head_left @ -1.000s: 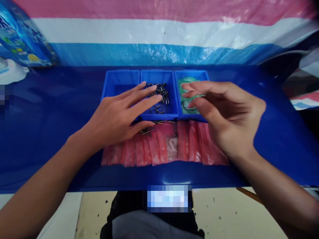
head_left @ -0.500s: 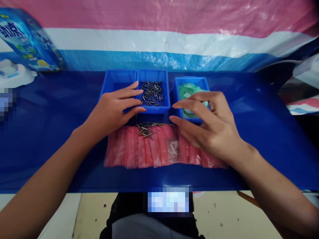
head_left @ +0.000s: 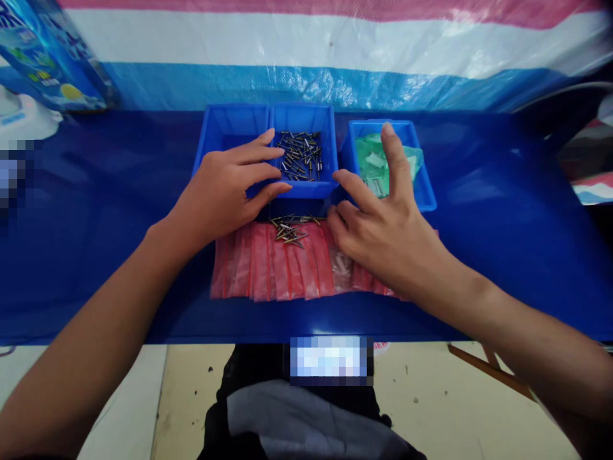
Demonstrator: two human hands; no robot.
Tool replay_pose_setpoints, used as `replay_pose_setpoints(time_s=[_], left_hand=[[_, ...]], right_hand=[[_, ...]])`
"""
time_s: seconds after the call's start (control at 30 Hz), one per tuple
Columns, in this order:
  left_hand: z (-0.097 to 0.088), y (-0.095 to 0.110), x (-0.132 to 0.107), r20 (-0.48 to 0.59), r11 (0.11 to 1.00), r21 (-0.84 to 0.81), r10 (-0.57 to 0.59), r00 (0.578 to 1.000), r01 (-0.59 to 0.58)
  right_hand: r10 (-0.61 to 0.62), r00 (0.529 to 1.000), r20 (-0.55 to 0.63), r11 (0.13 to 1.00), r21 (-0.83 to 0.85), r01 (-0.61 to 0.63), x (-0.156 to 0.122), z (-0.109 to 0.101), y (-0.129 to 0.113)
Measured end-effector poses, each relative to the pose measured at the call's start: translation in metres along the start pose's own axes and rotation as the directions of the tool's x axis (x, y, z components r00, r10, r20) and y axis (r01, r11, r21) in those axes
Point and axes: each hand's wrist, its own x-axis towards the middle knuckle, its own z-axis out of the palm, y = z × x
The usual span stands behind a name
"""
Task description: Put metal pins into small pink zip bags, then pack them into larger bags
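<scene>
Now your left hand [head_left: 225, 191] rests, grip spread, on the middle bin [head_left: 306, 189], while your right hand [head_left: 387, 230], grip likewise spread, lies on the red bags [head_left: 278, 271] beside loose pins [head_left: 290, 229] on the counter [head_left: 96, 223].

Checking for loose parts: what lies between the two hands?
Head view: a small heap of dark pins lies on the red bags between the left hand and the right hand.

Blue table [head_left: 96, 255] stretches wide, with a pink, white and blue striped sheet [head_left: 306, 45] hanging behind it. Far left, a blue printed packet [head_left: 52, 64] stands beside a white object [head_left: 23, 118]. Speckled floor [head_left: 431, 396] below.
</scene>
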Motion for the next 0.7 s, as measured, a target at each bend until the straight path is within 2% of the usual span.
replay_pose_setpoints(time_s=[0.17,0.23,0.37,0.5,0.57,0.63,0.7], left_hand=[[-0.001,0.002,0.001,0.016,1.000,0.030,-0.004,1.000,0.004],[-0.002,0.003,0.002,0.029,0.999,0.033,-0.009,1.000,0.008],[-0.006,0.003,0.001,0.031,1.000,0.003,0.016,0.999,-0.017],[-0.010,-0.003,0.001,0.057,0.997,-0.028,0.073,0.996,-0.071],[-0.012,-0.006,0.000,0.066,0.995,-0.033,0.094,0.993,-0.092],[-0.013,-0.006,0.000,0.052,0.993,-0.032,0.116,0.992,-0.114],[-0.014,-0.004,0.001,0.039,0.991,-0.031,0.128,0.991,-0.127]], right_hand=[[0.081,0.996,0.030,0.941,0.327,-0.086,0.003,0.000,0.004],[0.078,0.996,0.036,0.923,0.374,-0.086,0.001,0.002,0.005],[-0.014,1.000,-0.014,0.951,0.308,0.017,-0.006,0.011,0.008],[-0.102,0.981,-0.165,0.971,0.200,0.135,-0.012,0.019,0.015],[-0.066,0.957,-0.281,0.948,0.282,0.148,-0.014,0.018,0.019],[0.051,0.921,-0.385,0.891,0.433,0.132,-0.016,0.015,0.024],[0.160,0.894,-0.418,0.821,0.560,0.115,-0.019,0.012,0.028]])
